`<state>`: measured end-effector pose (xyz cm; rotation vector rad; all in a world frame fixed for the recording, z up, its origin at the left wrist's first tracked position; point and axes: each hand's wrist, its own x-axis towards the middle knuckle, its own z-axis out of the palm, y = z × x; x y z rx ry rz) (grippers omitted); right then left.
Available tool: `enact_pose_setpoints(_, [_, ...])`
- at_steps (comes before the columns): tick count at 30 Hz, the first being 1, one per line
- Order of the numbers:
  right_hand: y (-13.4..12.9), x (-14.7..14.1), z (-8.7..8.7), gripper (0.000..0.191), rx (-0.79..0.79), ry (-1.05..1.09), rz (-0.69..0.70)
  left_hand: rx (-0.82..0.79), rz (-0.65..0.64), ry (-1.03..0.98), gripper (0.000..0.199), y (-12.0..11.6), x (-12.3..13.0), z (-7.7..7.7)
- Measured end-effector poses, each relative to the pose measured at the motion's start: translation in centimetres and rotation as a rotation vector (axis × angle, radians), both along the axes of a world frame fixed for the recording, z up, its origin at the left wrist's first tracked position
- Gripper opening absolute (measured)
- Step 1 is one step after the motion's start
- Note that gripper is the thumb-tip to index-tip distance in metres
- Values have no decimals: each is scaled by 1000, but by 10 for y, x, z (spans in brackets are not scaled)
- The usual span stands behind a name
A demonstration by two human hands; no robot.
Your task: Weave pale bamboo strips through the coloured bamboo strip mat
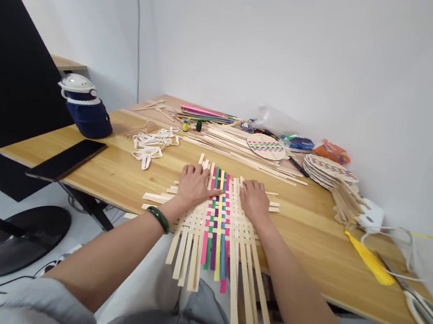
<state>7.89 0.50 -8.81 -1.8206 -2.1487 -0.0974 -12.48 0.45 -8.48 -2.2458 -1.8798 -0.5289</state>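
Note:
A half-woven mat (201, 222) of pale, flat bamboo or wood strips lies at the table's front edge, its long loose ends hanging over my lap. Pink, green, purple, yellow and blue strips run lengthwise through its middle. My left hand (195, 185) rests on the mat's left part, thumb stretched across the coloured strips. On the right part, my right hand (255, 200) has its fingers bent and close together over the pale strips near the far end. Its fingertips touch the strips; the undersides of both hands are hidden. A dark green bangle (158, 219) circles my left wrist.
Behind lie pale strips (220, 139), coloured strips (207, 114) and a round woven piece (266, 146). More round pieces (321, 172), a yellow tassel (369, 258) and scissors (428, 316) are at right. White tape (151, 143), a tablet (69, 159) and a blue-covered bottle (87, 109) stand left.

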Motion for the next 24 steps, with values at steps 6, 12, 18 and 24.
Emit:
enact_pose_setpoints(6, [2,4,-6,24,70,25,17,33,-27,-55,65,-2,-1,-1])
enact_pose_setpoints(12, [4,6,-10,26,92,43,43,19,-193,-54,49,2,1,-1])
enact_pose_setpoints(18, [5,6,-9,27,103,39,77,-44,-222,-43,59,8,0,-4])
enact_pose_setpoints(24, [4,5,-9,26,105,46,80,-42,-208,-41,61,6,-1,-1])
